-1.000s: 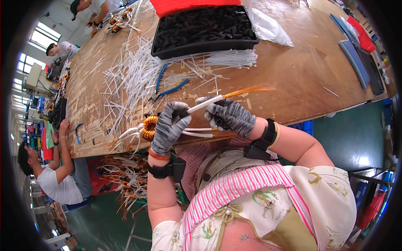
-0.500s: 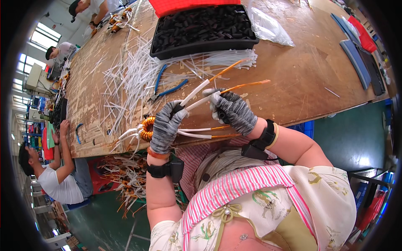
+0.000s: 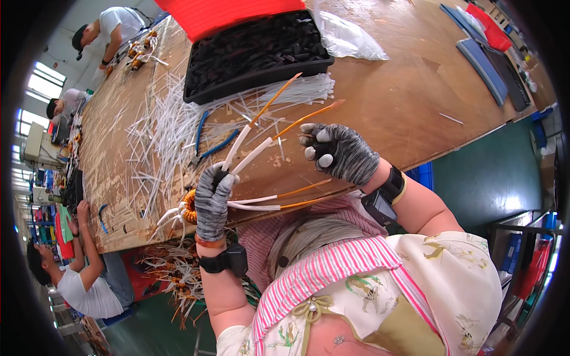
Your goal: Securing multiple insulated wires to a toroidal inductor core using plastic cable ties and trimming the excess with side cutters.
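My left hand point(image 3: 212, 202), in a grey knit glove with pale fingertips, is closed around two white-sleeved wires point(image 3: 244, 153) of a copper-wound ring coil. Their bare orange copper ends point up and away to the right. A small black piece shows at the wires between my left fingers. Below that hand, the coil point(image 3: 189, 206) rests by the table edge, with two more white-sleeved leads point(image 3: 255, 206) running right. My right hand point(image 3: 343, 155), gloved alike, hovers right of the copper ends, apart from them. Its fingers curl inward around something dark, which I cannot make out.
A black tray point(image 3: 255, 50) of small black pieces stands beyond my hands, near loose white cable ties point(image 3: 157, 136). Blue-handled pliers point(image 3: 217, 145) lie on the wooden table point(image 3: 392, 101). Clear plastic bag point(image 3: 350, 38) sits right of the tray. Co-workers point(image 3: 89, 279) are at the left.
My right hand has come away from the wires and moved right. My left hand still grips them. The whole view has shifted, moving the table and tray leftward.
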### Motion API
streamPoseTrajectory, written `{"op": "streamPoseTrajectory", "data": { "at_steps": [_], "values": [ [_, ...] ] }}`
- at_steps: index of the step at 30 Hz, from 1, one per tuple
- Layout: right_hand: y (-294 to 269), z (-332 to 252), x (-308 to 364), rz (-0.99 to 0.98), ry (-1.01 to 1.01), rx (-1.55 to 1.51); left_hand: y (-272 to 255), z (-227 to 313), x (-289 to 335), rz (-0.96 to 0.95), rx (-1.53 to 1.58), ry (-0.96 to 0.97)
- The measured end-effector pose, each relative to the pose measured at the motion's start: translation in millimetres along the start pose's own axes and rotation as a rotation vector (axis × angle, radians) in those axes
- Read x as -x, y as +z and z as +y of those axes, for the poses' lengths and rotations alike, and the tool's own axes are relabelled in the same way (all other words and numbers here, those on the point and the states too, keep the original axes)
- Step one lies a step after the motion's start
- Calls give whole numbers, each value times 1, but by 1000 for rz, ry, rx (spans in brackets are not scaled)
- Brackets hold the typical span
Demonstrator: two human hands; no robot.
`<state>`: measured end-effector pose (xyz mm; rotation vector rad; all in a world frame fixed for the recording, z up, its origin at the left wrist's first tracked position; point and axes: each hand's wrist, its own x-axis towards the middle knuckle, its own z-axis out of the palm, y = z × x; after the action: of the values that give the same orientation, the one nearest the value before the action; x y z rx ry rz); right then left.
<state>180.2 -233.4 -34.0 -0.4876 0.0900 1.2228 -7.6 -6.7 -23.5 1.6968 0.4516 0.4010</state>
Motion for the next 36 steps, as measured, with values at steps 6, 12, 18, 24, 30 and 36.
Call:
{"op": "streamPoseTrajectory", "data": {
  "at_steps": [6, 12, 18, 24, 30, 36],
  "values": [
    [-5, -14, 5, -32, -117, 170, -1, -2, 0, 24, 45, -32],
    [-11, -25, 11, -65, -165, 274, 2, -1, -1, 31, 16, -31],
    [-25, -25, 6, -34, -254, 365, 1, -1, 0, 39, 32, -19],
    [-30, -31, 4, 112, -237, 301, 1, -3, 0, 45, 8, -6],
    [-29, -35, 9, 31, -492, 389, 1, -1, 0, 44, 19, -31],
    [-20, -32, 8, 218, -1341, 1320, 0, -2, -1, 49, 7, -24]
  ]
}}
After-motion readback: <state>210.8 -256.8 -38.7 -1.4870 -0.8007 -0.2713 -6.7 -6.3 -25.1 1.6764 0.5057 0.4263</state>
